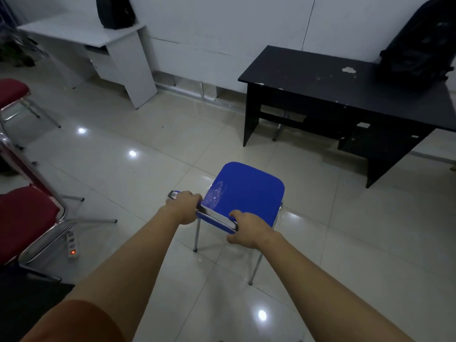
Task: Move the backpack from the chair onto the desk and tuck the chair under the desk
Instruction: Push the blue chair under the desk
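Observation:
A blue chair (pixel 248 191) with metal legs stands on the tiled floor in front of me, its seat bare. My left hand (pixel 183 206) grips the left end of its backrest top, and my right hand (pixel 246 229) grips the right end. The black desk (pixel 320 80) stands at the far right, some way beyond the chair. A black backpack (pixel 422 43) sits upright on the desk's far right corner, leaning against the wall.
A white desk (pixel 81 33) at the back left carries another black backpack (pixel 114 12). Red chairs (pixel 24 218) with chrome frames line the left side. A white power strip (pixel 72 244) with a lit switch lies on the floor beneath them.

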Demonstrator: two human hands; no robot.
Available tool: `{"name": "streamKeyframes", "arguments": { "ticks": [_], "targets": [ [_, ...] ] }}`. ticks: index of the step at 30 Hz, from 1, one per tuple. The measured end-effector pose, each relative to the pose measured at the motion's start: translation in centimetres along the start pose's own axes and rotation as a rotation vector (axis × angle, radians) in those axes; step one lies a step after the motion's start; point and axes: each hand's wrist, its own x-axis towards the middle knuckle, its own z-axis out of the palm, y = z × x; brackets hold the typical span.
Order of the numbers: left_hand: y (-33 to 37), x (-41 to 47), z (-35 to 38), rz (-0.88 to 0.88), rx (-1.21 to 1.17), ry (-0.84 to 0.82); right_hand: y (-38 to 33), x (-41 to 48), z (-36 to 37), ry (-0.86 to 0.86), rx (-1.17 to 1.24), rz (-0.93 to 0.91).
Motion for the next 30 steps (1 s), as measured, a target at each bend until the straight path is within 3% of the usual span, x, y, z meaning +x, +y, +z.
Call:
{"name": "streamKeyframes", "arguments": {
  "ticks": [3, 9, 20, 30],
  "targets": [
    [-0.7, 0.8, 0.3, 0.004, 0.126, -0.014, -0.3, 0.8, 1.5, 0.029, -0.026, 0.062],
    [-2.2, 2.9, 0.7, -0.050, 0.145, -0.031, 1.2, 2.0, 2.7, 0.023, -0.010, 0.160],
    [-4.3, 8.9, 1.8, 0.179, 0.179, 0.083, 1.2, 5.1, 2.5, 0.135, 0.195, 0.320],
    [-1.6, 17.7, -2.0, 0.305, 0.110, 0.159, 2.9, 9.9, -3.4, 0.273, 0.243, 0.408]
  ]
}}
